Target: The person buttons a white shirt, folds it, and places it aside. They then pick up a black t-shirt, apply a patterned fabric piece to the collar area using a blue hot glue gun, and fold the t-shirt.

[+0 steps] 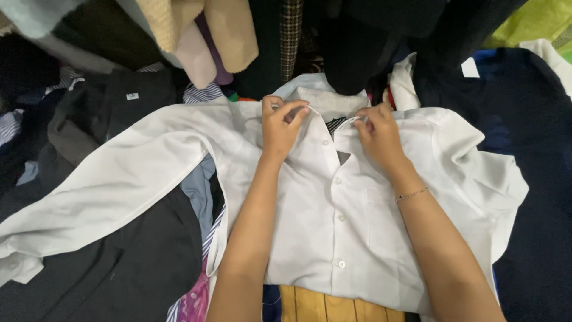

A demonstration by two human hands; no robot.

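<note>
Lying front-up under both your hands is a white button-up shirt [333,220], spread over a heap of dark clothes [137,262]. One long sleeve [113,185] runs well out from your left grip, across a black garment. A pink patterned cloth [193,301] and a striped piece sit below that sleeve, near your left forearm. Wooden slats [322,305] of the surface show just under the shirt hem.

Buttons down the placket look done up. The chest pocket [381,220] sits directly below your right grip.

Left hand [280,126]: fingers pinched together on the collar's edge [310,110], at the neck opening. Right hand [376,134]: fingers pinched on the opposite collar point, just beside a small dark tag inside the neck. A thin bracelet [411,194] circles your right wrist.
</note>
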